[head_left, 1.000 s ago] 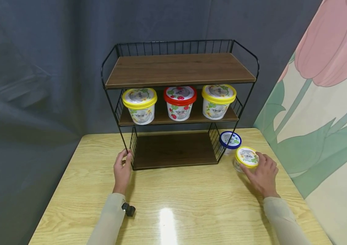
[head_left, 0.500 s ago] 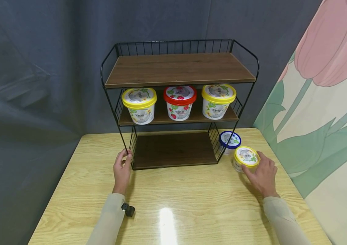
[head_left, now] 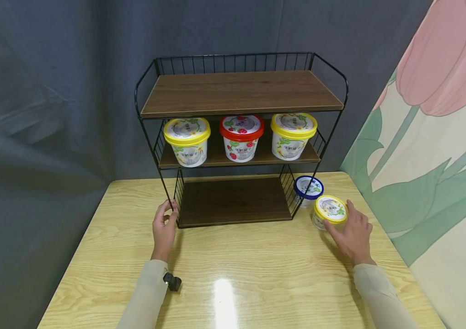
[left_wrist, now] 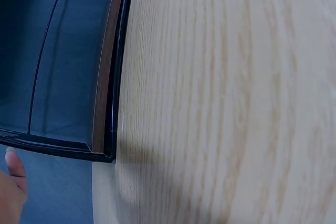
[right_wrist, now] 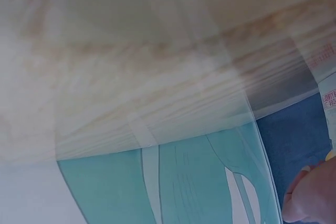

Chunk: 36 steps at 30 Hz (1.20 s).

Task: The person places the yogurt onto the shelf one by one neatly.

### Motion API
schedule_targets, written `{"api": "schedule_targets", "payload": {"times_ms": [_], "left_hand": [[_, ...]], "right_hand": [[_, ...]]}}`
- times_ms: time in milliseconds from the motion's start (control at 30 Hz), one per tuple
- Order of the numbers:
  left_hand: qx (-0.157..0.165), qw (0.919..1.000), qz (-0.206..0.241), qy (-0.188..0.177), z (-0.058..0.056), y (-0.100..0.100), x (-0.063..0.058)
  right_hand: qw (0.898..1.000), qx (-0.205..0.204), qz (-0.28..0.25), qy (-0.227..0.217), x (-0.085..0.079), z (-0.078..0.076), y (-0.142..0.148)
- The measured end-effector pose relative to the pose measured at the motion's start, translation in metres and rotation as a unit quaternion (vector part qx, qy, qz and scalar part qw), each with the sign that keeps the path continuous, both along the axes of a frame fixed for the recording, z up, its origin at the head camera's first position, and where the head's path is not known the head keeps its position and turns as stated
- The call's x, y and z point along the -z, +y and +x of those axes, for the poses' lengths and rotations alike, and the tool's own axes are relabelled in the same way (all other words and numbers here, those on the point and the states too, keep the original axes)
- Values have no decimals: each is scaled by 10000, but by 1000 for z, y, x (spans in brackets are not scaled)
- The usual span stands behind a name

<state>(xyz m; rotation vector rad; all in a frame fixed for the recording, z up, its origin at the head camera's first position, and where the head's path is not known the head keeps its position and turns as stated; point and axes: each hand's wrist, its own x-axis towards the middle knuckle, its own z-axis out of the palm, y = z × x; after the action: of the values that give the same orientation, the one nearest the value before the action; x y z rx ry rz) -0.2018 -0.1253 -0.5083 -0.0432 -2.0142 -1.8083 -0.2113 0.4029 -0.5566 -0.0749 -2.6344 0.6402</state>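
Observation:
At the left front post of a black wire rack (head_left: 237,224) with brown wooden shelves, my left hand (head_left: 163,230) pinches the post between thumb and fingers. In the left wrist view the thumb (left_wrist: 16,169) is beside the rack's black frame; the other fingers are out of view. Right of the rack, my right hand (head_left: 352,233) holds a white tub with a yellow lid (head_left: 330,209), thumb at the front and fingers along its right side. The tub appears to stand on the table. Just behind it is a blue-lidded tub (head_left: 308,187), partly behind the rack's post.
On the middle shelf stand a yellow-lidded tub (head_left: 187,141), a red-lidded tub (head_left: 242,137) and another yellow-lidded tub (head_left: 293,137). A dark curtain (head_left: 51,91) hangs behind the table (head_left: 257,269). A tulip-patterned wall (head_left: 442,183) borders the right side.
The right index finger has shifted off the lid to the tub's side. The yellow-lidded tub has shifted slightly left and back, and its lid print looks turned. The left hand stays at the post.

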Motion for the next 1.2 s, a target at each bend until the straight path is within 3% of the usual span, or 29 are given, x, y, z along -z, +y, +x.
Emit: {"api": "schedule_targets", "payload": {"times_ms": [300,667,933,1200], "left_hand": [[-60,10000,15,49,-2,1,2],[-122,9999,9,-55,-3,2,3],[-112,9999,-80,-80,-2,1,1],[-176,9998,-15,-62,-17,-5,26]], "right_hand": [[9995,9,22,302,2,-3,2],[9997,-168,-141,64,-2,-2,4],[9995,-79,-130,-260,-2,-1,6],[9987,-52,-133,-479,-4,-5,5]]}}
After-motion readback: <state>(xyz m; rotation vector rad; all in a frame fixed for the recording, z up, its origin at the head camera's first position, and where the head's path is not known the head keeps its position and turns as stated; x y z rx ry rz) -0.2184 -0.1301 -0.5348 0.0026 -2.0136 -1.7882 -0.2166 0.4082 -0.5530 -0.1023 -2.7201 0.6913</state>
